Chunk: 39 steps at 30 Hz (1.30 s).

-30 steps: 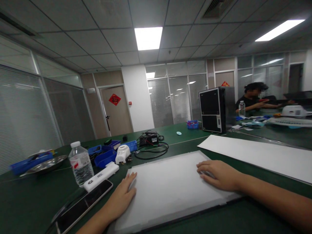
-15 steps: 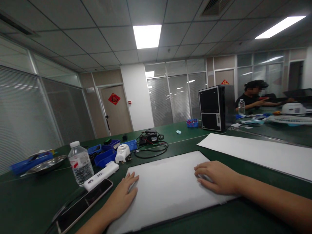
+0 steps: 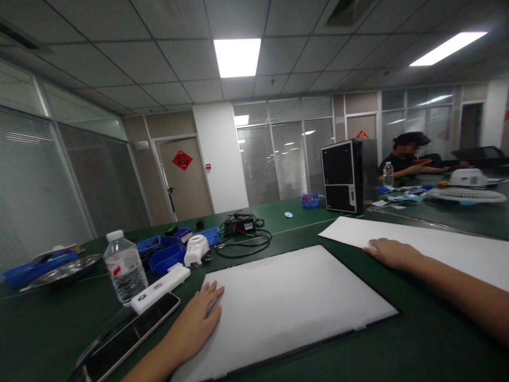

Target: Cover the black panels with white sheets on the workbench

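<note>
A white rectangular panel with a thin black border (image 3: 294,307) lies flat on the green table. My left hand (image 3: 201,318) rests on the panel's left edge, fingers spread and stretched out. To the right of the panel is a long white sheet (image 3: 449,249), also flat. My right hand (image 3: 392,254) is at the near edge of this sheet, palm down, its fingers reaching over the edge and gripping nothing that I can see. The undersides of the right fingers are hidden.
Left of the panel are a phone (image 3: 133,337), a white device (image 3: 161,289) and a water bottle (image 3: 126,270). Behind stand blue bins (image 3: 169,258), a white plug-in unit (image 3: 196,250) and a black adapter with cables (image 3: 240,225). A computer tower (image 3: 344,178) stands further back; a person (image 3: 409,156) sits beyond.
My right hand has left the panel's right side and moved up and right to the long sheet. The left hand has stayed on the panel. The view has shifted slightly.
</note>
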Tool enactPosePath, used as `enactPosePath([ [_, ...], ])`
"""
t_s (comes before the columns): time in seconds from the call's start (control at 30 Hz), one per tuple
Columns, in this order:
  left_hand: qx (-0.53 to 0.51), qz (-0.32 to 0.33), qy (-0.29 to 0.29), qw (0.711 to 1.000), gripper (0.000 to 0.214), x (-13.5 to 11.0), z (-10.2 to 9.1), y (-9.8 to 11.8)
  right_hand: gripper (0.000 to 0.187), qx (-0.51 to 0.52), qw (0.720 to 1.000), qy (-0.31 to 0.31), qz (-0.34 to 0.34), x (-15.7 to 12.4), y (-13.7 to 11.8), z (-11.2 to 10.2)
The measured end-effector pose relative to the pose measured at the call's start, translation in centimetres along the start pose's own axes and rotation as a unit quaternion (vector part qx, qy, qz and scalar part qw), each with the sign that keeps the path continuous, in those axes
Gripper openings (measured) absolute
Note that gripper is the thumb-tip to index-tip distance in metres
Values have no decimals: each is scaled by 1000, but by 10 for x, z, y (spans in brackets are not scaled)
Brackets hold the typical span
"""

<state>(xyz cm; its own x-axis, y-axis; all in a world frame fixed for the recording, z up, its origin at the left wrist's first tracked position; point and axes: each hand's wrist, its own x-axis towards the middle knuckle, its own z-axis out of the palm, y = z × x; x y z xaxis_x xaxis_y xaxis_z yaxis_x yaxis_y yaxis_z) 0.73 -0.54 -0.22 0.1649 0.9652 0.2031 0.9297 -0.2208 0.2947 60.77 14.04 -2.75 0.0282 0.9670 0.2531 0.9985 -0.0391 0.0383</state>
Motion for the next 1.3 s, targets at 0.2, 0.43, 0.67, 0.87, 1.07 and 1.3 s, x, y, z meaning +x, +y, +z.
enactPosePath([
  [0.2,6,4,-4,1000,55,-2,0,1,37,-31,999,-9,-17,-11,-26,-17],
  [0.43,3,-6,-13,1000,57,-1,-3,6,34,-53,997,59,-14,-30,-65,-48],
  [0.67,-30,-13,-7,999,59,-4,-7,11,36,-24,985,121,-121,-67,-126,-77],
  [0.87,-39,-12,-1,999,61,-2,-2,4,33,143,915,21,-377,-108,-170,-105],
  [1.07,-55,-22,1,998,68,-1,0,3,39,155,929,24,-334,-105,-171,-96],
  [1.3,-69,-9,4,998,68,-1,1,-1,55,268,885,-58,-377,-116,-172,-94],
])
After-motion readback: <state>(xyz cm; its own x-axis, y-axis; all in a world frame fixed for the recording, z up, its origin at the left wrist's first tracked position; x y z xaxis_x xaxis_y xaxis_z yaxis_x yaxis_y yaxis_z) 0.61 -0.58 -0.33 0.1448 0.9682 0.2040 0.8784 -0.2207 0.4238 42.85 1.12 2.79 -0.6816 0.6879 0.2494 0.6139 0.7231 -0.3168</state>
